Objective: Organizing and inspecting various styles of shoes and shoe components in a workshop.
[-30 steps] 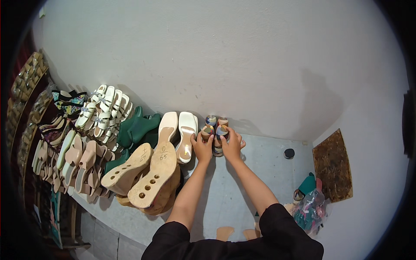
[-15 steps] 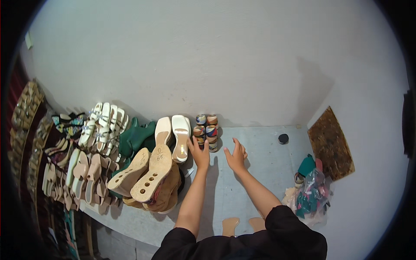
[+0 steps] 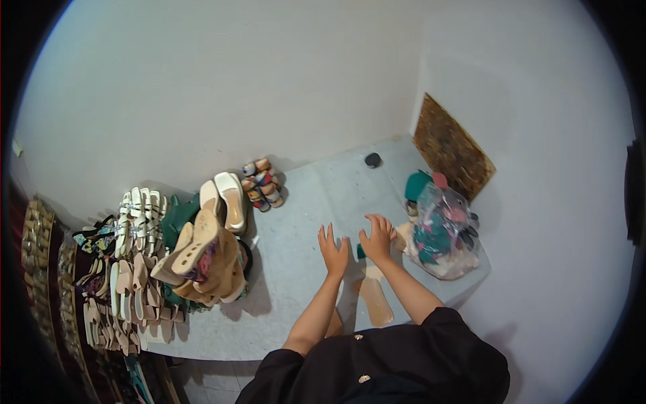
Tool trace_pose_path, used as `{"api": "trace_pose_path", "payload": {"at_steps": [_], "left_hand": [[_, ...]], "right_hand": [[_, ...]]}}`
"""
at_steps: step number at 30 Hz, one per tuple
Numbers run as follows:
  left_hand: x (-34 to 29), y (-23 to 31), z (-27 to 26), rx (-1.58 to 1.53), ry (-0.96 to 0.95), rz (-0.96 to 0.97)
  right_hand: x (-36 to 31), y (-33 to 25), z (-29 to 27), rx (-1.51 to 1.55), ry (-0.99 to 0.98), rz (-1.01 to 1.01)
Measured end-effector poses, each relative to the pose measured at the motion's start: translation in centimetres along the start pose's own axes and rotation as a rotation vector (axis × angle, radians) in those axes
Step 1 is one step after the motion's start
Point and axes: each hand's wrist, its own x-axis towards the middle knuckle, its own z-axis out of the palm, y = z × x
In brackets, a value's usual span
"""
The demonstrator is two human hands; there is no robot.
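My left hand (image 3: 334, 250) hovers over the grey floor (image 3: 309, 202) with fingers spread and nothing in it. My right hand (image 3: 377, 236) is beside it, fingers apart, just above a tan sandal (image 3: 375, 299) that lies sole-up in front of me with a green strap showing under the hand. A pair of small multicoloured strappy sandals (image 3: 262, 184) stands against the white wall, well away from both hands.
A heap of white, green and beige sandals (image 3: 195, 252) fills the left, with more rows (image 3: 118, 269) beyond. A clear plastic bag of shoes (image 3: 441, 236) sits at the right. A brown mat (image 3: 452, 147) leans on the right wall; a small dark object (image 3: 373, 159) lies near the corner.
Both hands have left the multicoloured sandals by the wall and pulled back toward me and to the right, now over the tan sandal. The view has swung right.
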Motion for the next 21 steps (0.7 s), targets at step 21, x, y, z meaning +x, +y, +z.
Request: {"api": "trace_pose_path", "payload": {"at_steps": [21], "left_hand": [[10.5, 2.6, 12.1, 0.253, -0.192, 0.212]], "right_hand": [[6.0, 13.5, -4.7, -0.711, -0.019, -0.326]]}}
